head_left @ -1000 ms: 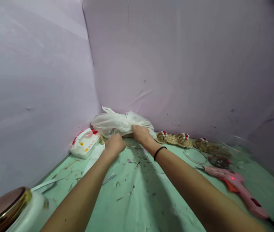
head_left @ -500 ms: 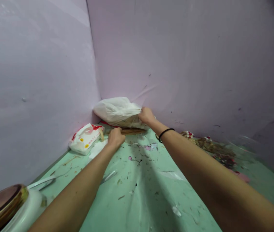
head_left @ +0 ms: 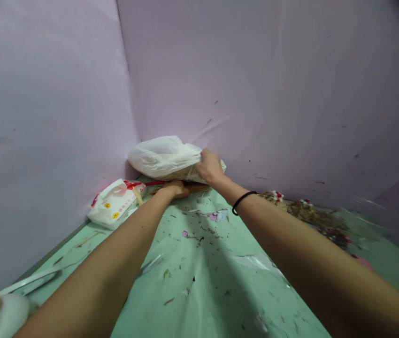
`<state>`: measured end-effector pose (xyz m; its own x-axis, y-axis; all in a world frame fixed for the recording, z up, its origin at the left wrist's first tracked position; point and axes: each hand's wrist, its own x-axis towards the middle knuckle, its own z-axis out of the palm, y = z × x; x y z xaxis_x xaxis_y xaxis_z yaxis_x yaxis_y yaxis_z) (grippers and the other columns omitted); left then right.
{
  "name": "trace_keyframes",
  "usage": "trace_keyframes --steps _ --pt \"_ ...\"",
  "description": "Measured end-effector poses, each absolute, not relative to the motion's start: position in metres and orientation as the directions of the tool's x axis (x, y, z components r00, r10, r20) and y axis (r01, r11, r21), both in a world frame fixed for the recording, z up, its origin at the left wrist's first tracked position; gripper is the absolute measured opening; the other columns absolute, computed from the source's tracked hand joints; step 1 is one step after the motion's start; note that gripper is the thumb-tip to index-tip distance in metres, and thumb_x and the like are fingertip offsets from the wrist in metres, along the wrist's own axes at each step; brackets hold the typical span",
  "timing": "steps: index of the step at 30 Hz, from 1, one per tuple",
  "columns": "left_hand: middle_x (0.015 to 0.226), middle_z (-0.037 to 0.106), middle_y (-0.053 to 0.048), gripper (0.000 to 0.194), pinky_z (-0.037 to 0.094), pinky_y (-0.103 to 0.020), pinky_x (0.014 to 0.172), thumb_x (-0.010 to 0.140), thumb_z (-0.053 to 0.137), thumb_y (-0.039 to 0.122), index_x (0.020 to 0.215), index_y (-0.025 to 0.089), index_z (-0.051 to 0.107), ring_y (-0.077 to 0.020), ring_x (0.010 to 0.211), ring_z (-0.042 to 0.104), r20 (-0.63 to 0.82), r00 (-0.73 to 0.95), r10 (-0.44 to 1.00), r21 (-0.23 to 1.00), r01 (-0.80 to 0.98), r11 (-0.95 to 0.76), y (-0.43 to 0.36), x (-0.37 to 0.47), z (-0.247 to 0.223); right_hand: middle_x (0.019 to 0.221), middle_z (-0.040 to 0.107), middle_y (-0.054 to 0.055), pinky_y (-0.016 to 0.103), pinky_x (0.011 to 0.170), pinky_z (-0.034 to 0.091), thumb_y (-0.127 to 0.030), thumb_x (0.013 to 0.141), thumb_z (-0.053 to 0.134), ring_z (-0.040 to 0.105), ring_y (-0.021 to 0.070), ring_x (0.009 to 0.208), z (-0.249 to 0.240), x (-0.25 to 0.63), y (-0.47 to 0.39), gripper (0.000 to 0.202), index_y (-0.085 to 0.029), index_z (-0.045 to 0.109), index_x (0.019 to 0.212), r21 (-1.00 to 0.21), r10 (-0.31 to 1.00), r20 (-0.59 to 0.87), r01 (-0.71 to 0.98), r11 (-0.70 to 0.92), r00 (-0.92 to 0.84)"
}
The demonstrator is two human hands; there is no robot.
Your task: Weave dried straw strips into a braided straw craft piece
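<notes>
A white plastic bag (head_left: pixel 162 154) with straw-coloured contents lies in the far corner against the wall. My right hand (head_left: pixel 211 167), with a black band at the wrist, is closed on the bag's right side and holds it up a little. Beneath its front edge lies a bundle of thin brown sticks (head_left: pixel 200 188). My left hand (head_left: pixel 176 188) is closed over these sticks, which show on both sides of it; the fingertips are partly hidden under the bag.
A white and red tissue pack (head_left: pixel 113 206) sits by the left wall. Dried plant bundles (head_left: pixel 301 211) with red and white bits lie along the back wall at right. Scraps litter the green tabletop (head_left: pixel 174 286). A white and gold container (head_left: pixel 7 314) stands near left.
My left hand has moved right and farther under the bag's front edge, along the sticks. My right hand still grips the bag. The view has shifted slightly.
</notes>
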<state>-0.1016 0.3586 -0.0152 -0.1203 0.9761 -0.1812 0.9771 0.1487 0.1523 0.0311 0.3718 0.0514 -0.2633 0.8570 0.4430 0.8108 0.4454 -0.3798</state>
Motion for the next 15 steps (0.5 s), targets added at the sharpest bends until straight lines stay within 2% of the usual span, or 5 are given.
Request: trace_keyframes --steps 6,11,13,15 --pt "0.111 0.053 -0.008 0.031 0.047 -0.039 0.079 0.083 0.050 0.031 0.110 0.016 0.052 -0.0193 0.095 0.054 -0.252 -0.073 0.965 0.026 0.996 0.082 0.361 -0.089 -0.005 0.097 0.062 0.015 0.031 0.076 0.041 -0.013 0.075 0.039 0.056 0.0248 0.091 0.057 0.030 0.375 0.028 -0.011 0.051 0.101 -0.394 0.867 0.438 0.817 0.421 -0.236" --pt "0.112 0.054 -0.009 0.031 0.046 -0.040 0.080 0.083 0.050 0.031 0.110 0.015 0.052 -0.0195 0.096 0.054 -0.243 -0.053 0.968 0.003 0.998 0.056 0.345 -0.075 0.007 0.097 0.063 0.015 0.029 0.074 0.041 -0.012 0.075 0.039 0.057 0.0230 0.089 0.053 0.026 0.374 0.030 -0.010 0.052 0.102 -0.410 0.890 0.400 0.827 0.385 -0.216" --pt "0.109 0.057 -0.009 0.030 0.044 -0.040 0.084 0.079 0.055 0.031 0.105 0.015 0.056 -0.0212 0.098 0.054 -0.231 -0.054 0.972 0.016 0.998 0.059 0.338 -0.069 0.019 0.098 0.064 0.016 0.028 0.073 0.042 -0.012 0.075 0.039 0.058 0.0230 0.089 0.050 0.025 0.375 0.031 -0.010 0.053 0.103 -0.415 0.899 0.385 0.832 0.370 -0.208" --pt "0.102 0.062 -0.011 0.030 0.041 -0.037 0.088 0.067 0.067 0.027 0.095 0.016 0.062 -0.0263 0.102 0.054 -0.203 -0.060 0.977 0.040 0.997 0.070 0.328 -0.060 0.033 0.100 0.063 0.016 0.028 0.072 0.042 -0.013 0.075 0.039 0.058 0.0234 0.090 0.048 0.025 0.377 0.032 -0.010 0.054 0.104 -0.416 0.905 0.370 0.833 0.365 -0.212"
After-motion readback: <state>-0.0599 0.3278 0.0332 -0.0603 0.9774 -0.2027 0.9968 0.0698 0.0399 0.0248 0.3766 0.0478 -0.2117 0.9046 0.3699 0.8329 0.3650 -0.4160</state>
